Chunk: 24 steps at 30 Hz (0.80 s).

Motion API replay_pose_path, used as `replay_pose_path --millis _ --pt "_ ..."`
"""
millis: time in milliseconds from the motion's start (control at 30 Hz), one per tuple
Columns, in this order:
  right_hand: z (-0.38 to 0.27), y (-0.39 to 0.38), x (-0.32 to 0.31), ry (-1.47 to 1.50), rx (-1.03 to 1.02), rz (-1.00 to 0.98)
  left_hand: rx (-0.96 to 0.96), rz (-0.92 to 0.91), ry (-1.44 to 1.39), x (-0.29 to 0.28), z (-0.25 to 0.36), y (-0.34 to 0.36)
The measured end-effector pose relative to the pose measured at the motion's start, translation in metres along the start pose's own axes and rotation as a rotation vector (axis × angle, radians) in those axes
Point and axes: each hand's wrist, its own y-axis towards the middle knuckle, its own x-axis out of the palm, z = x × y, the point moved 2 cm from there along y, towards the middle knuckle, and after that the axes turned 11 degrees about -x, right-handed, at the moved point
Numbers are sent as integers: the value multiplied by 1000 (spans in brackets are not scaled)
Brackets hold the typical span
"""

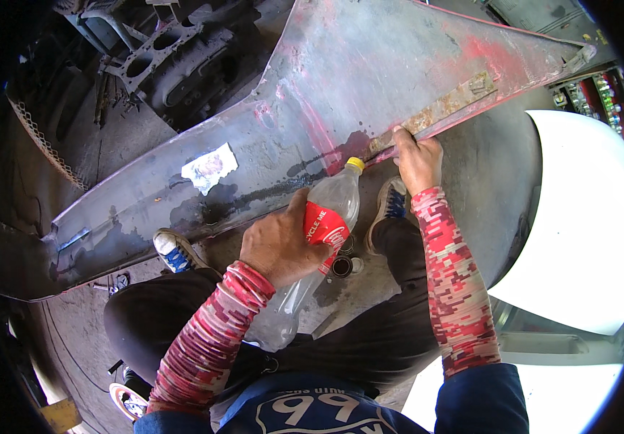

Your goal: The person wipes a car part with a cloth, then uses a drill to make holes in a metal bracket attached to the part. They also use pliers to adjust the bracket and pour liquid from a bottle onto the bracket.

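Note:
My left hand [279,242] is wrapped round a clear plastic bottle [337,195] with a red label and a yellow cap. Tilted, the bottle has its capped neck up against the near edge of a large grey car body panel [370,65], and its base toward my lap. My right hand [419,160] is closed on the panel's near edge, just right of the cap, beside a rusty strip; its lower fingers are partly hidden. Red and bare patches mark the panel, with dark wet stains along its lower part. A torn white piece of paper [209,168] lies on it.
An engine block [160,58] and dark metal parts stand at the far left. To the right is a bright white car panel [572,224]. Small open cans [342,266] sit on the floor between my shoes. A curved mesh strip [44,141] lies left.

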Motion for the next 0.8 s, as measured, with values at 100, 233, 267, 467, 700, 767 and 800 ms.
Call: replay_pose_path --millis 100,233,267,467,700,767,800 --pt "-2 -1 2 8 -46 40 19 24 -9 -5 2 -1" --pt "10 2 -7 -254 -183 -13 52 5 -30 -11 7 0" --pt "16 7 -9 -404 -111 -44 12 -33 -38 -11 7 0" --pt "54 32 -32 -85 17 -228 -93 -193 -19 -6 11 -4" --pt "88 40 -11 45 164 -148 -25 -38 -71 -7 -11 -5" --pt "88 41 -12 30 163 -196 -48 -61 -72 -4 -14 -1" --pt "88 42 -13 25 174 -221 -68 -69 -70 -4 -15 1"
